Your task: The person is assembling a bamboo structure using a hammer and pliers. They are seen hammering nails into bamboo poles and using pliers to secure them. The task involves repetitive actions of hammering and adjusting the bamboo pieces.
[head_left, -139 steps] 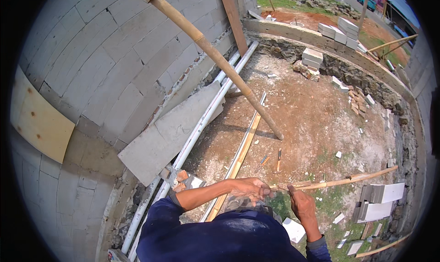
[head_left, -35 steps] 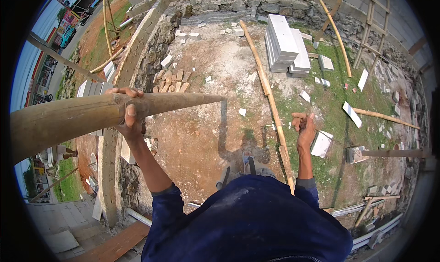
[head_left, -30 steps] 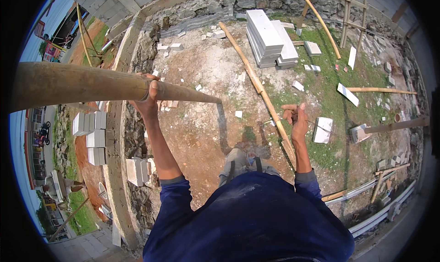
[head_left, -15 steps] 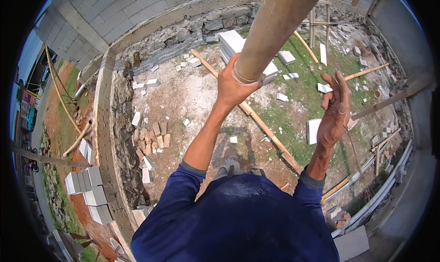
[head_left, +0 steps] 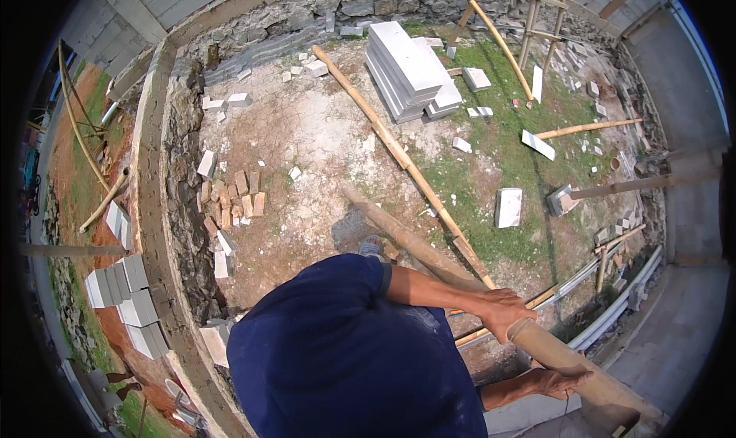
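Observation:
A thick bamboo pole (head_left: 556,354) slants across in front of me, from the ground near the middle to the lower right. My left hand (head_left: 504,312) is wrapped over it beside a ring-like joint. Farther along toward the lower right end, my right hand (head_left: 558,382) grips the pole from its near side, with some fingers hidden against it. A thin dark strand hangs by the right hand. A dark opening shows at the pole's lower right end.
A thinner bamboo pole (head_left: 406,162) lies across the ground ahead. White blocks (head_left: 402,62) are stacked at the far side, and broken bricks (head_left: 234,196) lie to the left. Grey pipes (head_left: 621,304) run along the right wall. A low stone wall (head_left: 180,162) borders the left.
The thick pole has swung from upright in front of me down to a slant at the lower right. My body has turned right, and my right hand, open before, has closed on the pole.

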`<state>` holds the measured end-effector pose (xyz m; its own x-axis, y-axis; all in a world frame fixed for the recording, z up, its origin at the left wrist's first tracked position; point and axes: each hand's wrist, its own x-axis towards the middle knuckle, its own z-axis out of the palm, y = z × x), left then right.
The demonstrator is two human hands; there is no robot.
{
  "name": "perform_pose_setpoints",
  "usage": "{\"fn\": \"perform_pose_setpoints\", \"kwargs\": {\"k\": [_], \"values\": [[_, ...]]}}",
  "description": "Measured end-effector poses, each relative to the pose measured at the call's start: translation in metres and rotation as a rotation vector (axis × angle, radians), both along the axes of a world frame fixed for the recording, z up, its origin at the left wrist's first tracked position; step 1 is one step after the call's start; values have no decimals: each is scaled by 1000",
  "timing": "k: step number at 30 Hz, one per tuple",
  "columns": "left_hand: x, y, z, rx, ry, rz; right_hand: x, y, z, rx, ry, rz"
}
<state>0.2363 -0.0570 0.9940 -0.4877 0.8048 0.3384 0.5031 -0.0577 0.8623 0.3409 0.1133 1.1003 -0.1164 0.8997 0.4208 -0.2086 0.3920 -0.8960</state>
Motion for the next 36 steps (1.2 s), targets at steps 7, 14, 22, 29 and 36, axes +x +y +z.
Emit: {"fn": "perform_pose_setpoints", "kwargs": {"k": [7, 14, 22, 29, 36], "values": [[61, 21, -12, -220, -23, -347, 98, -9, -29, -158, -4, -368], [44, 27, -45, -561, 87, -431, 115, -9, -110, -388, -1, -342], [-27, -40, -124, -823, 224, -297, 144, -20, -223, -668, -513, 337], [-74, -115, -142, -911, 164, -275, 76, -69, -277, -958, -337, 298], [-117, -151, -163, -953, 169, -207, 16, -89, -311, -901, -490, 379]]}}
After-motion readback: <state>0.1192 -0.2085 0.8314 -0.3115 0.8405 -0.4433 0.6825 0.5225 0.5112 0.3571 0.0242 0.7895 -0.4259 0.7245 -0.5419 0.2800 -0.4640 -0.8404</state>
